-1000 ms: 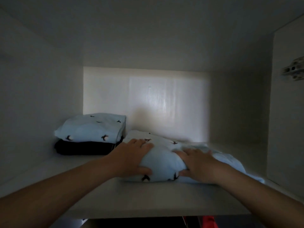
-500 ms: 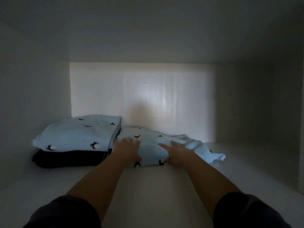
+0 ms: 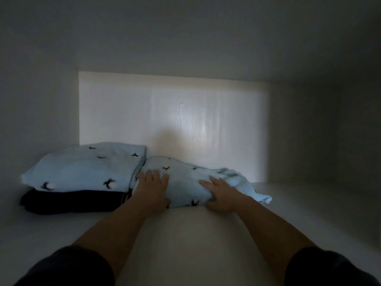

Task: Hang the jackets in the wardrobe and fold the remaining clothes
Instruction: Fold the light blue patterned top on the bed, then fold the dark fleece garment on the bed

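Folding stage well on. Hanging of jackets not checkable from here, no jacket or rail in view. Already stowed at the left of the wardrobe shelf (image 3: 185, 234): a folded pale-blue garment (image 3: 86, 168) lying on a folded black garment (image 3: 72, 201), edges roughly squared. In hand now: a second pale-blue folded piece (image 3: 185, 182), resting on the shelf just right of that stack, touching it or very nearly, close to the back panel (image 3: 206, 120). Left hand (image 3: 153, 187) clamped on its left front corner, fingers spread over the top, thumb tucked at the front edge; right hand (image 3: 221, 194) gripping the right front likewise. Judged as final placing — release and perhaps some tidying left to do, the right end loose and rumpled, a tail of cloth trailing out past the right hand. Fabric soft, matte, thick-looking, possibly fleece or knit, with scattered small dark bird-like marks; bundle rounded, not crisp. Shelf and panel smooth and pale, faint wood grain on the panel. Light dim.
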The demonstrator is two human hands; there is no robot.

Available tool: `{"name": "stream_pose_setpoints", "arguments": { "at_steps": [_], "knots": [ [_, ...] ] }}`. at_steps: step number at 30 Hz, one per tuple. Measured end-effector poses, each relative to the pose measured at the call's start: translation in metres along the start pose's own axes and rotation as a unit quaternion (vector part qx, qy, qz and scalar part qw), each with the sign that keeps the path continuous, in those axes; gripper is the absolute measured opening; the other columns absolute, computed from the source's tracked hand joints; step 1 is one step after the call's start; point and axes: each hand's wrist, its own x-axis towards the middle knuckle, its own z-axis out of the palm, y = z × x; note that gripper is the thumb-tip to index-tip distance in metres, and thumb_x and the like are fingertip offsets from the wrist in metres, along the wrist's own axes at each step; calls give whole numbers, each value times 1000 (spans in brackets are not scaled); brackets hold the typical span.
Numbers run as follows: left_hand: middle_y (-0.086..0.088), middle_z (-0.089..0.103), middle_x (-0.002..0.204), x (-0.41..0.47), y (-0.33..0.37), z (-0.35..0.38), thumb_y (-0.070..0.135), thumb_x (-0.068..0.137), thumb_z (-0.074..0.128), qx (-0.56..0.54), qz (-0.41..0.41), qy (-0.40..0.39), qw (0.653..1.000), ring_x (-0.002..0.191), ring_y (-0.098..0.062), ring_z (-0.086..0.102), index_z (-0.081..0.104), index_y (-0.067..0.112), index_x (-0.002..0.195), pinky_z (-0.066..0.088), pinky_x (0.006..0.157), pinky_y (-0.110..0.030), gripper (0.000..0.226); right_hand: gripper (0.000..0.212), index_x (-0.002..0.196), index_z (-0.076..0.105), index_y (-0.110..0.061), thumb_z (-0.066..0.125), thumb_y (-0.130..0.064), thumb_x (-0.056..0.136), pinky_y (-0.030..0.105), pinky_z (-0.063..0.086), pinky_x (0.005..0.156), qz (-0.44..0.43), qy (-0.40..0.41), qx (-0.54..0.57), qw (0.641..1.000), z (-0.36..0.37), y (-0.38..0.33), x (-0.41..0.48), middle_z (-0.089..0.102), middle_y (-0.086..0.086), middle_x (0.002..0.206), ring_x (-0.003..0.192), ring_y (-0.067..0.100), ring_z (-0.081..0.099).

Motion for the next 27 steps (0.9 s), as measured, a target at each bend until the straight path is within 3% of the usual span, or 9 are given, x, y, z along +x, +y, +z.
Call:
{"name": "stream_pose_setpoints", "arguments": {
  "at_steps": [3, 5, 9, 11, 15, 18, 21, 24, 27],
  "knots": [
    [-24, 8, 155, -20, 5, -13, 57, 90, 43, 34, -4, 3, 999, 140, -42, 14, 4, 10, 150, 13, 112, -58, 85, 74, 154, 8, -28, 53, -33, 95, 36, 9, 119, 6, -32, 31, 999, -14, -5, -50, -2, 8, 162, 149, 25, 3],
    [-21, 22, 150, -42, 14, -29, 45, 93, 42, 17, -7, 17, 1000, 134, -37, 28, 15, 10, 146, 25, 109, -51, 69, 70, 153, 15, -25, 53, -30, 95, 34, 14, 119, 3, -28, 59, 998, -21, -10, -92, 5, 5, 162, 148, 21, 9],
    [-10, 26, 153, -99, 51, -75, 36, 97, 45, -195, 61, -13, 979, 137, -27, 31, 20, 14, 149, 29, 110, -40, 61, 64, 149, 27, -29, 58, -33, 92, 32, 24, 115, 35, 23, 107, 993, -41, -16, -192, 19, 2, 159, 144, 18, 23],
    [-5, 33, 150, -138, 73, -104, 38, 94, 51, -308, 118, 13, 944, 134, -23, 36, 28, 17, 146, 33, 107, -35, 61, 62, 147, 31, -29, 59, -31, 92, 28, 21, 116, 61, 60, 129, 988, -50, -19, -247, 21, 3, 158, 144, 17, 23],
    [4, 44, 141, -240, 129, -151, 38, 89, 56, -448, 237, 137, 851, 130, -12, 40, 42, 22, 138, 34, 104, -29, 53, 52, 139, 45, -20, 62, -13, 90, 3, 16, 106, 79, 176, 175, 965, -63, -38, -380, 38, 4, 149, 137, 11, 34],
    [11, 50, 132, -333, 184, -170, 38, 88, 54, -548, 295, 168, 764, 123, -1, 43, 49, 21, 131, 30, 100, -13, 46, 47, 136, 48, -23, 61, -14, 91, 3, 26, 103, 132, 228, 202, 943, -60, -62, -504, 46, -6, 141, 124, -5, 38],
    [14, 55, 126, -441, 251, -170, 27, 91, 59, -625, 333, 128, 695, 118, 4, 47, 55, 18, 125, 30, 100, -7, 35, 45, 133, 47, -34, 59, -17, 93, 17, 40, 100, 224, 253, 232, 912, -47, -90, -639, 48, -17, 136, 122, -3, 46],
    [6, 62, 122, -549, 321, -179, 13, 88, 63, -664, 392, 29, 636, 112, 3, 52, 60, 15, 119, 35, 97, -9, 32, 42, 130, 48, -39, 57, -19, 94, 17, 44, 95, 335, 269, 219, 876, -47, -123, -767, 49, -25, 131, 119, -5, 49],
    [13, 62, 120, -640, 378, -212, 14, 90, 62, -693, 450, -60, 560, 112, 5, 53, 59, 23, 118, 40, 96, -13, 30, 39, 128, 49, -40, 55, -22, 95, 17, 45, 93, 433, 273, 165, 843, -61, -150, -877, 50, -26, 127, 116, -5, 50]
  ]
}}
